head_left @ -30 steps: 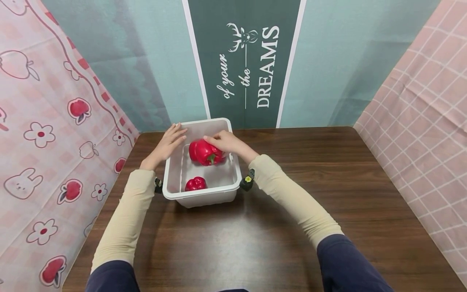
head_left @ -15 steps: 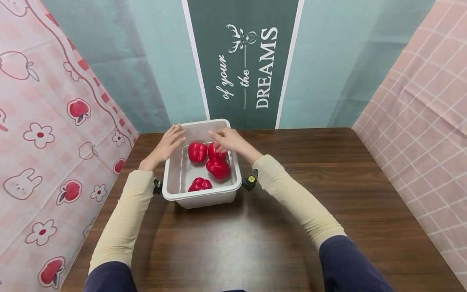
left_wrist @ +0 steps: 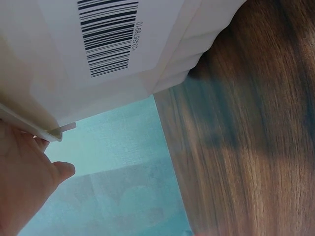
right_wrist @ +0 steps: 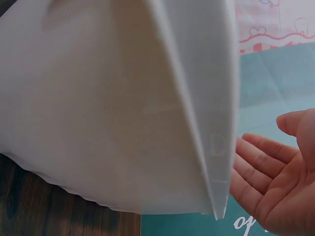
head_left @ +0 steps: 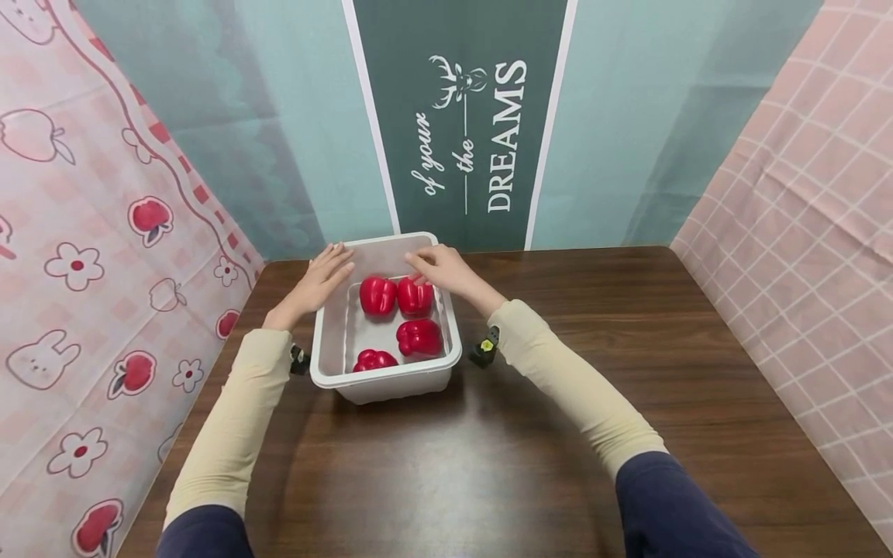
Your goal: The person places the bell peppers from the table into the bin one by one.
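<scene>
A white plastic bin [head_left: 387,384] holds several red bell peppers. Two lie side by side at the back, a left bell pepper [head_left: 378,297] and a right bell pepper [head_left: 415,301]. Nearer the front are a bell pepper [head_left: 419,338] on the right and a bell pepper [head_left: 374,359] on the left, partly hidden by the rim. My left hand [head_left: 315,284] rests on the bin's left rim with its fingers extended. Over the right rim hovers my right hand [head_left: 449,271], holding nothing; in the right wrist view its palm and loosely extended fingers [right_wrist: 261,162] show.
The bin stands near the back edge of a dark wooden table [head_left: 446,480]. A teal curtain with printed lettering [head_left: 505,136] hangs behind it. Pink patterned cloths flank both sides. A barcode label [left_wrist: 109,37] is on the bin's outer wall.
My right hand has let go of a bell pepper, which has settled in the bin's front right. The right hand has drawn slightly right. My left hand stays on the rim.
</scene>
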The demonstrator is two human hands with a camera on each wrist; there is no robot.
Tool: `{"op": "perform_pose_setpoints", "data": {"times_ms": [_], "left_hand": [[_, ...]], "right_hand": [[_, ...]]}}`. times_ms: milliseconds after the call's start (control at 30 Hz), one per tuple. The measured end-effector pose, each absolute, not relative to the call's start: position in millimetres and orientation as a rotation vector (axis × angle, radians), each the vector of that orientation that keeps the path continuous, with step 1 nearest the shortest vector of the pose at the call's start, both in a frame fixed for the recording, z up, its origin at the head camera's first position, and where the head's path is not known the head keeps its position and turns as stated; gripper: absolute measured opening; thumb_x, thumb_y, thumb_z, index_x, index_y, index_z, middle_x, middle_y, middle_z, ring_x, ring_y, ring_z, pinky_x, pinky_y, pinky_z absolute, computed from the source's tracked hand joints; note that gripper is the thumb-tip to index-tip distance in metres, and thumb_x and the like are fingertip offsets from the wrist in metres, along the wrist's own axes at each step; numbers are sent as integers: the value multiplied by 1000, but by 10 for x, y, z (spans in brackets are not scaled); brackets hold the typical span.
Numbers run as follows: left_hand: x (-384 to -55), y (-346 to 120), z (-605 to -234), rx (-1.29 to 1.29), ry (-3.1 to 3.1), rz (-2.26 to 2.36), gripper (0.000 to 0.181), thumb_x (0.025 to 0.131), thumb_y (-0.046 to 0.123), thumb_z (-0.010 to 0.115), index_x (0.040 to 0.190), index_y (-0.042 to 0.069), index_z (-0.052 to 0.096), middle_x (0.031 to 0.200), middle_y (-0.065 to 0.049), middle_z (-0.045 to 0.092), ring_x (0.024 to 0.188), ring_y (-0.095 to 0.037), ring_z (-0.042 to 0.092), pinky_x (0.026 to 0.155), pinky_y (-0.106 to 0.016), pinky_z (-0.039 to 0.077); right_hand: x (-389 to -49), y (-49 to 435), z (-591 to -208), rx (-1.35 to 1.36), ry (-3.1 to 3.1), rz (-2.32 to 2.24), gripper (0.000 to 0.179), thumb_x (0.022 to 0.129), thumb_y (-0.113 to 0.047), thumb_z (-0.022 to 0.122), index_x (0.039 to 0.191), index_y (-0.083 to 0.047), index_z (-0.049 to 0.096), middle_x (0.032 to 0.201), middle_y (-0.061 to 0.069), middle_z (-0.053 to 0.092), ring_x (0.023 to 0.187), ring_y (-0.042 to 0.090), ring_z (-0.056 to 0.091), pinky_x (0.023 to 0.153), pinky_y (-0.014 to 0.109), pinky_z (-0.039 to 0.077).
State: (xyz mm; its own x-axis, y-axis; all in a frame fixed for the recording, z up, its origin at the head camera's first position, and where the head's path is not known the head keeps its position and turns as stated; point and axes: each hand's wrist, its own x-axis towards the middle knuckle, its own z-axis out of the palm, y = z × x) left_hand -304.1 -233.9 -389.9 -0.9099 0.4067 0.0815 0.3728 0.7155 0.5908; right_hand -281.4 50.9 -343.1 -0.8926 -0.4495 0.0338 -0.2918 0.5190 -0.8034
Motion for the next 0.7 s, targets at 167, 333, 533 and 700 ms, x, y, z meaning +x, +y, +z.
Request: {"op": "perform_pose_setpoints", "data": {"times_ms": [167,333,533,700], "left_hand": [[-3034,-2319,-3853,651,2859,963,60,99,47,30,146,11,29,155,-13,12,144,-27,0,110,-59,-4],[-3044,-2318,-3823,674,2871,944,61,99,48,28,146,9,28,155,-14,13,143,-31,2,110,-60,-2],[-3054,-2317,-3810,690,2867,948,61,99,48,27,146,9,28,154,-16,14,143,-29,2,110,-59,-3],[-3058,-2318,-3772,698,2870,959,62,99,48,29,146,9,29,154,-15,14,144,-27,3,110,-58,-4]], "right_hand": [[-2846,551,-3463,-721,2656,-1283,37,95,-33,51,118,-7,64,98,11,69,90,19,66,86,33,50],[-2871,600,-3473,-773,2666,-1256,35,95,-31,52,118,-8,64,103,10,69,93,16,63,87,32,50],[-2884,647,-3475,-767,2675,-1248,36,94,-31,54,119,-9,64,110,5,67,102,16,60,92,33,48],[-2902,686,-3482,-753,2689,-1259,34,93,-29,56,119,-10,64,114,5,66,106,17,59,93,33,47]]}}
